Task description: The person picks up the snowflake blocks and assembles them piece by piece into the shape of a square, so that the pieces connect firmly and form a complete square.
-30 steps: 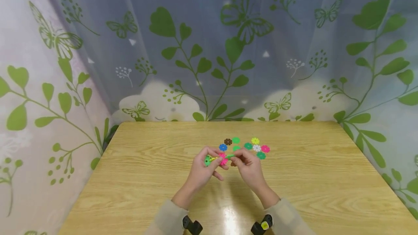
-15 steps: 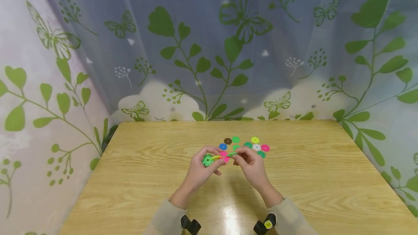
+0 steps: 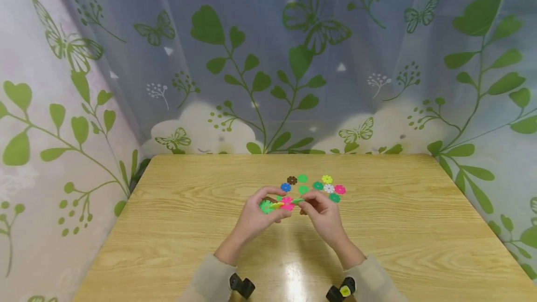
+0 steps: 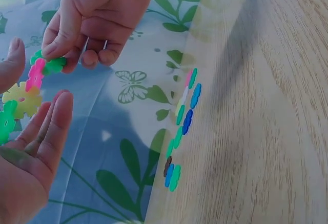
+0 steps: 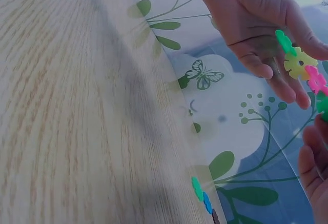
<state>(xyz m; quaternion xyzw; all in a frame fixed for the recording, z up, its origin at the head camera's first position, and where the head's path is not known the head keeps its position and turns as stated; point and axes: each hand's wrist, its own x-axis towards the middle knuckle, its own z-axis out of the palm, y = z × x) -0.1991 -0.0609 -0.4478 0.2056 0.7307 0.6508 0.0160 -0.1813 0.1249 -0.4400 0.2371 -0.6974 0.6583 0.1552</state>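
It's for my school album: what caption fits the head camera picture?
Right grip pinches one green end of a flower chain while loose flowers lie beyond on the wooden table.

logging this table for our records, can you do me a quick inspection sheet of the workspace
surface: wooden table, bright glare at the near side
job's things: chain of green, yellow, pink and green discs; loose discs in mixed colours on the table
clutter: nothing seen
left hand: thumb and fingers either side of the chain, contact unclear
right hand: pinches a green end of the chain
cables: nothing seen
surroundings: cloth with leaf and butterfly print behind the table
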